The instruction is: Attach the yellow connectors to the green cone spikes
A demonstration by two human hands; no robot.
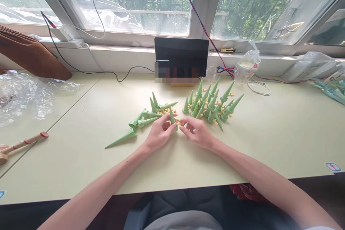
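Note:
My left hand grips a green plastic cone spike, pointed end up, between thumb and fingers. Close on its right, my right hand pinches a small yellow plastic piece against the cone's side near its wide base; the fingers partly cover it. Behind my left hand lies a heap of small yellow pieces. Several loose green cones lie to the left, and two stand upright by the heap. Right of my hands is a cluster of green cones, many with yellow pieces sticking out of their sides.
A dark tablet stands on a small wooden base at the back. Clear plastic wrapping and a wooden stick toy lie at left. A plastic bag and a coiled white cable are at back right.

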